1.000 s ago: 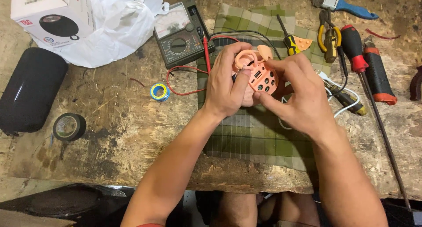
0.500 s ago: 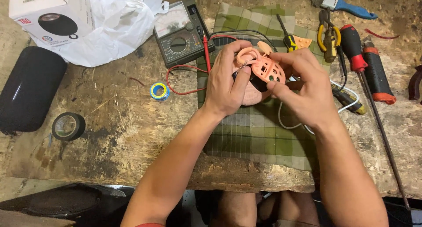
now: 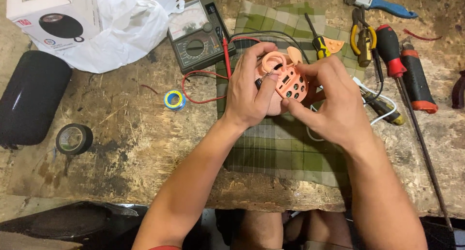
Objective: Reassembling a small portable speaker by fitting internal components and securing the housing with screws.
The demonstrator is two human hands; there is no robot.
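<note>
Upper centre: we see left hand [image 3: 252, 92] and right hand [image 3: 332, 102] both gripping the pink speaker [image 3: 286, 83], panel-refitting step (likely); next needs aligned pressing.

Workbench [image 3: 121, 134]: rough, worn, unfinished wood. On it, checked mat [image 3: 281, 148]: soft woven cloth. Above the mat, small salmon speaker [image 3: 286, 83]: smooth matt plastic. Left of the mat, tape roll [image 3: 73, 138]: glossy black; multimeter [image 3: 198, 32]: dark plastic.
</note>
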